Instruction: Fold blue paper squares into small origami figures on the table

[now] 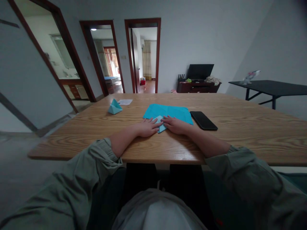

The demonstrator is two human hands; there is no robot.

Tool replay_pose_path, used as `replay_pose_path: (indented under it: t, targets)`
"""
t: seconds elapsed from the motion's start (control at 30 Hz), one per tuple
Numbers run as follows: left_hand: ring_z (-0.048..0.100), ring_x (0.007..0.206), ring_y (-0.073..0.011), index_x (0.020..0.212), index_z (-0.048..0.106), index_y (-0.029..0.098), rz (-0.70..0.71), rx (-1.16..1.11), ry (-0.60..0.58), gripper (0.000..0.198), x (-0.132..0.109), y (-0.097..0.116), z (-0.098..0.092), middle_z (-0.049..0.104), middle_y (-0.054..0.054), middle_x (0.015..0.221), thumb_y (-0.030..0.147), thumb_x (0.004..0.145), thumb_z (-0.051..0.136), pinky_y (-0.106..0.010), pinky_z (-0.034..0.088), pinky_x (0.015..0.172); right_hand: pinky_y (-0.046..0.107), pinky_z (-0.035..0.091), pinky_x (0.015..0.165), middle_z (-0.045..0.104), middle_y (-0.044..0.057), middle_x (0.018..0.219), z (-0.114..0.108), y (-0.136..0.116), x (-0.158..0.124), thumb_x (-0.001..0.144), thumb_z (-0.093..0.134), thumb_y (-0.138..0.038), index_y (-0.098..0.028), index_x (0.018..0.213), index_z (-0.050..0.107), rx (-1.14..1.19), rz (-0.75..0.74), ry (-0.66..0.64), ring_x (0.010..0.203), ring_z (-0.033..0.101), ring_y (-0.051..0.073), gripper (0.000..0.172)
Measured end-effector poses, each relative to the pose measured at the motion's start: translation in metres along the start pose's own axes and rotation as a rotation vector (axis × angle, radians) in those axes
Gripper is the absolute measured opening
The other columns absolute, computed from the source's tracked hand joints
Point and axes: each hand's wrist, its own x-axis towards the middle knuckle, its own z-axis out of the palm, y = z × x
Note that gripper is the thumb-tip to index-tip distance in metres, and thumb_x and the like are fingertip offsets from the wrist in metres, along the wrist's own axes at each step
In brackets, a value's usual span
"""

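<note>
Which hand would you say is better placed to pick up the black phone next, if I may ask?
Probably the right hand: it lies on the phone's side of the small folded blue paper, nearest the black phone. The left hand sits farther off, beyond the paper.

Left hand and right hand rest on folded turquoise paper.

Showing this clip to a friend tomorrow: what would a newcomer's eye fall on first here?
The left hand and right hand rest on a small folded piece of turquoise paper at the near middle of the wooden table. Just behind lies a larger turquoise paper sheet, with a black smartphone to its right and a folded paper shape farther left.
</note>
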Motion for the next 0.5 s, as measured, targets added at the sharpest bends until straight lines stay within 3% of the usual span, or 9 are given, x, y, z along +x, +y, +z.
replay_pose_path:
  t: [0.13,0.27,0.4,0.5]
  targets:
    - [0.005,0.142,-0.0334,0.149,0.013,0.034,-0.015,-0.007,-0.010,0.058,0.000,0.001,0.001,0.001,-0.005,0.156,0.055,0.094,0.018,-0.059,0.008,0.109,0.059,0.017,0.110,0.018,0.012,0.153,0.004,-0.004,-0.007,0.095,0.027,-0.049,-0.019,0.148,0.025,0.002,-0.041,-0.020,0.140,0.015,0.033,0.060]
    - [0.007,0.142,-0.0341,0.149,0.011,0.032,-0.047,-0.007,-0.016,0.060,-0.003,0.005,-0.002,0.002,-0.006,0.156,0.055,0.094,0.019,-0.059,0.009,0.109,0.061,0.018,0.109,0.016,0.011,0.154,0.006,-0.002,-0.010,0.095,0.025,-0.050,-0.021,0.148,0.023,0.007,-0.061,-0.094,0.140,0.012,0.035,0.060]
    - [0.014,0.141,-0.0333,0.147,0.018,0.035,0.015,-0.031,-0.013,0.067,-0.008,0.005,-0.010,0.012,-0.005,0.156,0.058,0.088,0.038,-0.056,0.014,0.109,0.059,0.017,0.110,0.015,0.011,0.154,0.002,-0.001,-0.012,0.095,0.028,-0.048,-0.019,0.148,0.023,0.025,-0.061,-0.131,0.140,0.011,0.035,0.061]
    - [0.023,0.140,-0.0293,0.143,0.031,0.034,0.093,-0.035,0.034,0.065,-0.011,0.002,-0.014,0.024,-0.004,0.153,0.056,0.085,0.047,-0.047,0.018,0.111,0.056,0.014,0.112,0.014,0.011,0.154,-0.002,-0.002,-0.013,0.094,0.030,-0.047,-0.017,0.149,0.021,0.043,-0.057,-0.158,0.141,0.009,0.032,0.064]
